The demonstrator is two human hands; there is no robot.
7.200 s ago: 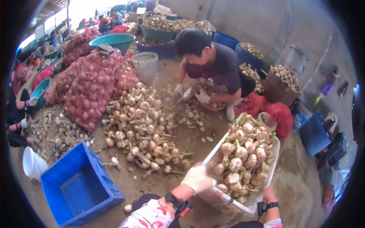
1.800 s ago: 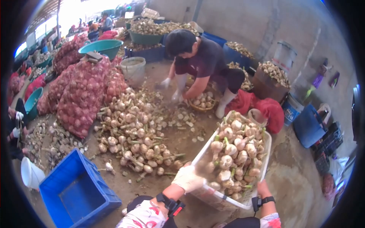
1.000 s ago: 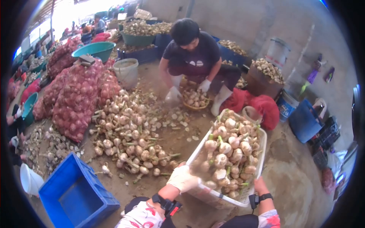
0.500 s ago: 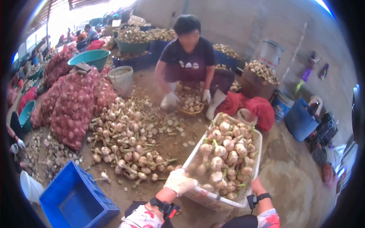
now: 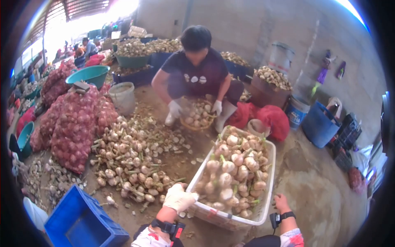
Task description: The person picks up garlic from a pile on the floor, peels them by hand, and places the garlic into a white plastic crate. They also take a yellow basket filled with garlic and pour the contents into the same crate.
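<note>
A white plastic crate [image 5: 269, 181] heaped with garlic bulbs [image 5: 236, 168] stands in front of me. My left hand [image 5: 179, 198], in a pale glove, is closed on the crate's near left corner. My bare right hand [image 5: 281, 203] is just right of the crate's near right side, apart from the rim, with its fingers curled and nothing visible in them. To the left of the crate, a pile of garlic with stems [image 5: 140, 173] lies on the floor.
A person [image 5: 197, 74] in white gloves squats beyond the crate with a basket [image 5: 197, 126] of garlic. An empty blue crate [image 5: 82, 218] is at the lower left. Red net sacks [image 5: 76, 127] stand at left, a red bag [image 5: 273, 121] and blue tub [image 5: 321, 127] at right.
My right hand has come off the crate's rim. The other person's basket is raised and tilted, with their hands at its sides. The whole view has shifted slightly.
</note>
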